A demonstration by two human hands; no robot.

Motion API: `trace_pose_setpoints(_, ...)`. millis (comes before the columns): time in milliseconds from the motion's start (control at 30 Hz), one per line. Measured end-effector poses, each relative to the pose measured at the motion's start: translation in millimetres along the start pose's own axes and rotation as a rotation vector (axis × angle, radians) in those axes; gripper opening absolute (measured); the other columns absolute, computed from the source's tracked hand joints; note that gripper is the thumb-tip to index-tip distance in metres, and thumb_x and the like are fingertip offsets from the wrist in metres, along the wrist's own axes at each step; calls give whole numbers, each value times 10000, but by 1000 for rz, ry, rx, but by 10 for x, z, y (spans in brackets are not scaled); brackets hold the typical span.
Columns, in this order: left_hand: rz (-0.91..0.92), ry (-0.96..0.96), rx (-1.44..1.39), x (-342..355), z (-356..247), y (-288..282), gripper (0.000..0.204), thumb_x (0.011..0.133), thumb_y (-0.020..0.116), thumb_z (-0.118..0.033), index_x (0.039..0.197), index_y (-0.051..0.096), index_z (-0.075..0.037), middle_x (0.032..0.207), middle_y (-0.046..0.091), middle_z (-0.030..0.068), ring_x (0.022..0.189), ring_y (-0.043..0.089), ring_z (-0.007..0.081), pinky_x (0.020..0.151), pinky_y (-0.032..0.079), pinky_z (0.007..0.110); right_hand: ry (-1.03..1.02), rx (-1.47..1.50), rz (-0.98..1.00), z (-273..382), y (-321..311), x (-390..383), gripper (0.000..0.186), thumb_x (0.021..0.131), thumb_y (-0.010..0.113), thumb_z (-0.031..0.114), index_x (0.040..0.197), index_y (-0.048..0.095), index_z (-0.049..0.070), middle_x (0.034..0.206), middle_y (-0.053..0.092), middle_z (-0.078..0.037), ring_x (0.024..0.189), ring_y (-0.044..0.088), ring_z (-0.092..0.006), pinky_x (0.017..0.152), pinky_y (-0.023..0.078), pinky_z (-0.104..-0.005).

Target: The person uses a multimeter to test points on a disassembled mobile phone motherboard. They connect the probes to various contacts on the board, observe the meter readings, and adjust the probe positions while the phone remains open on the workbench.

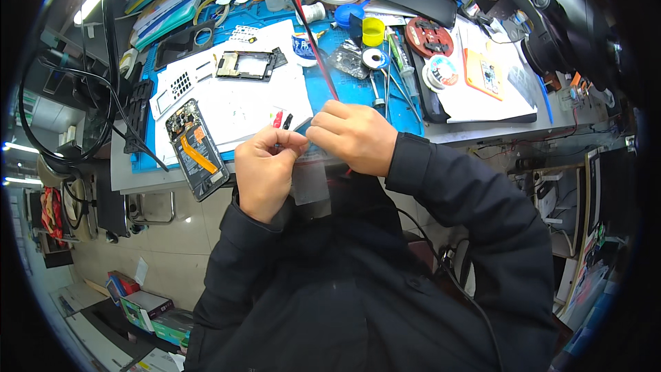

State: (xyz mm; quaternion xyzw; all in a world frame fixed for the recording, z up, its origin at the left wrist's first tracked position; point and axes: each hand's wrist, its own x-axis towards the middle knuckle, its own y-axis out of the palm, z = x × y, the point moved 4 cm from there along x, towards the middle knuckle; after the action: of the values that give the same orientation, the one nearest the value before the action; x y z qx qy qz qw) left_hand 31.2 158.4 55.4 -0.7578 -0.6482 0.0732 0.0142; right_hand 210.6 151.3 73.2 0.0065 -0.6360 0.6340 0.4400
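Note:
At the bench's front edge my left hand and my right hand meet, both with fingers closed. A clear, roughly rectangular piece of thin plastic, perhaps a small bag, hangs below my fingertips. My left thumb and forefinger pinch its upper part; the right fingers curl close beside them, and what they hold is hidden. Just beyond the left fingers lie a red probe tip and a black probe tip. To the left, an opened phone with an orange flex cable rests at the bench edge.
White paper covers part of the blue mat, with a phone frame on it. Red and black cables descend toward my right hand. Farther right are screwdrivers, a solder reel and a red round holder.

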Motion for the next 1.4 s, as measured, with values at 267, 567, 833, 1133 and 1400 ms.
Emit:
trace_pose_setpoints(267, -145, 151, -15, -240, -426, -571, 61, 974, 732, 14, 982, 771, -32, 819, 739, 14, 610, 531, 19, 537, 350, 189, -19, -65, 63, -25, -15, 3, 193, 774, 677, 114, 954, 623, 67, 954, 608, -56, 939, 623, -252, 759, 560, -347)
trace_pose_setpoints(567, -19, -144, -407, -154, -145, -317, 143, 935, 794, -3, 1066, 743, 17, 886, 738, 35, 548, 485, 10, 477, 343, 181, 242, 46, 13, -43, -118, 91, 184, 877, 656, 41, 1049, 716, 67, 959, 630, -76, 928, 673, -299, 757, 568, -391)
trace_pose_setpoints(833, -76, -131, -490, -69, -89, -363, 186, 932, 800, -26, 1095, 730, 29, 920, 711, 34, 572, 496, 18, 491, 367, 181, 356, 81, -64, -67, -187, 95, 190, 894, 684, -49, 1058, 731, 34, 978, 657, -102, 863, 701, -321, 742, 573, -378)
trace_pose_setpoints(1133, -83, -127, -483, -68, -69, -388, 188, 955, 785, -41, 1121, 716, 13, 918, 692, 7, 613, 479, 12, 520, 353, 181, 378, -17, -27, -35, -252, 59, 172, 868, 683, -32, 1020, 722, 41, 964, 663, -105, 852, 692, -312, 745, 567, -399)
trace_pose_setpoints(1400, -91, -126, -500, -120, -77, -382, 176, 960, 778, -34, 1119, 715, 8, 931, 690, -1, 636, 493, 9, 534, 350, 181, 187, -292, -36, 69, -269, 97, 75, 818, 707, 101, 878, 666, 83, 922, 607, -70, 933, 611, -261, 782, 494, -375)
